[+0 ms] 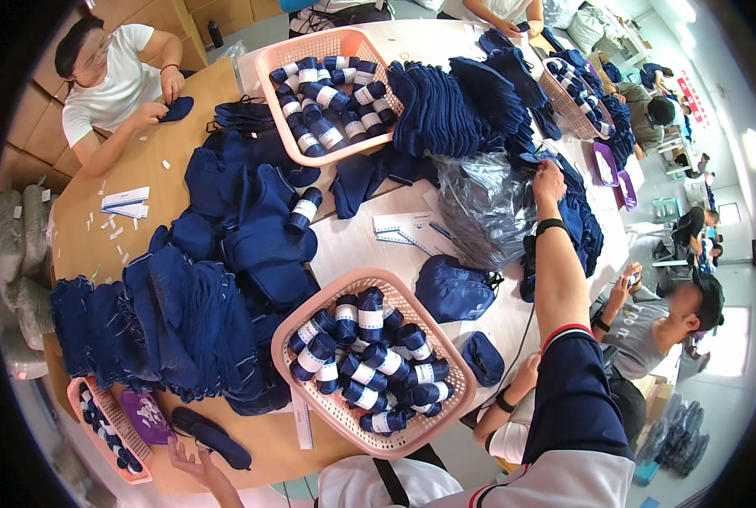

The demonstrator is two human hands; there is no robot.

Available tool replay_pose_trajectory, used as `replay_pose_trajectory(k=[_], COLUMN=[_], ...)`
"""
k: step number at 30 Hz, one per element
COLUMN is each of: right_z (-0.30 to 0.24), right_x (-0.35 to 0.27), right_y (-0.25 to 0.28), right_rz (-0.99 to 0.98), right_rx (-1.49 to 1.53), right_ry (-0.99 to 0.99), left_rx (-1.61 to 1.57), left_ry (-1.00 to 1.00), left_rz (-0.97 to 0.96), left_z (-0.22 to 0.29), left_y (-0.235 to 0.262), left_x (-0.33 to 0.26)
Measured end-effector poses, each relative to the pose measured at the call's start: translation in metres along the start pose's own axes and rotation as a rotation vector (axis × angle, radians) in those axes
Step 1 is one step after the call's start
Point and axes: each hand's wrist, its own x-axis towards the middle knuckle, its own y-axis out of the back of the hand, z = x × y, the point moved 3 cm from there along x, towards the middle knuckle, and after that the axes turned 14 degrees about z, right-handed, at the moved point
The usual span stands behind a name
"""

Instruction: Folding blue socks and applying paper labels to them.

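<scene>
On my feed I'd ease the clear plastic bag (482,212) gently off the navy cloth pile (579,222) beside it, where my right hand (549,180) has curled fingers, grip unclear, my left hand (193,466) spread open near the purple tray (159,435).

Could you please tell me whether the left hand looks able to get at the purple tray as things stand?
Probably yes: the left hand is just off the tray's near end, and nothing visible blocks the purple tray; the navy item lies to its right.
</scene>
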Motion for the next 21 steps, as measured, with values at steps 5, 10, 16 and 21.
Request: replay_pose_trajectory(k=[5, 10, 16, 21], right_z=[-0.001, -0.081, -0.189, -0.215], right_x=[-0.013, -0.084, -0.269, -0.356], right_y=[0.037, 0.157, 0.375, 0.39], right_rz=[0.574, 0.447, -0.437, -1.037], right_rx=[0.467, 0.969, 1.353, 1.472], right_ry=[-0.276, -0.184, 0.505, 0.554], left_rx=[-0.193, -0.294, -0.969, -0.815], left_ry=[-0.119, -0.309, -0.266, 0.144], left_rz=[0.006, -0.199, -0.688, -0.416], left_z=[0.035, 0.144, 0.291, 0.216], left_y=[0.004, -0.022, -0.032, 0.0], left_x=[0.004, -0.024, -0.105, -0.118])
